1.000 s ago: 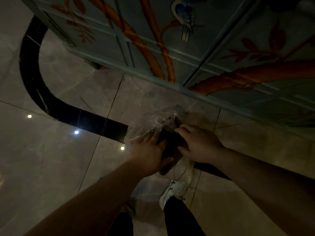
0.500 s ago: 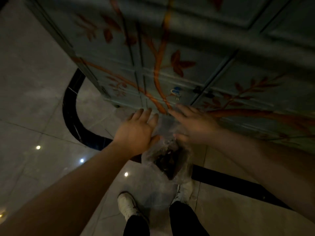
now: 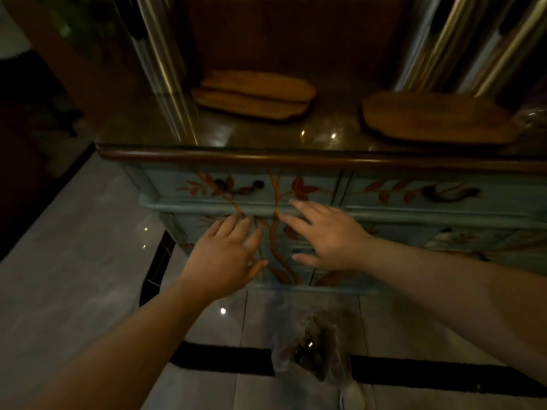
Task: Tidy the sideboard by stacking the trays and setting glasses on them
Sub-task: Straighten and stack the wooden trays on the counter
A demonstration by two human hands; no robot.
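Step in hand: judged as the reach up from the floor to the trays on the sideboard (image 3: 296, 156); nothing is gripped yet.
Left hand (image 3: 226, 258): fingers spread and slack, holding nothing, in front of the painted cabinet face below the top edge.
Right hand (image 3: 328, 235): fingers fanned out, empty, just right of the left hand and a little higher, also short of the top.
Left trays (image 3: 254, 94): two wooden trays at the back left of the top, one lying on the other and shifted slightly back; it looks already stacked, though blur softens the edges.
Right tray (image 3: 435, 118): single wooden tray on the right part of the top, well apart from the left pair and nearer the front edge.
Axis: each tray is an oblong lying flat, long axis running left to right, roughly parallel with the front edge; the right tray seems turned slightly, its right end nearer the front.
Glasses: none clearly seen; a faint glassy shape at the far right edge is too dim to name.
Bag (image 3: 313, 356): clear plastic bag with dark contents on the floor, below the hands, untouched.
Doing it well: take the right tray by both short ends, keep it level, carry it left and lower it square on the pair with axes matched, so that the stack sits flat for glasses.
Risk: the glossy top may let a tray slide if pushed.
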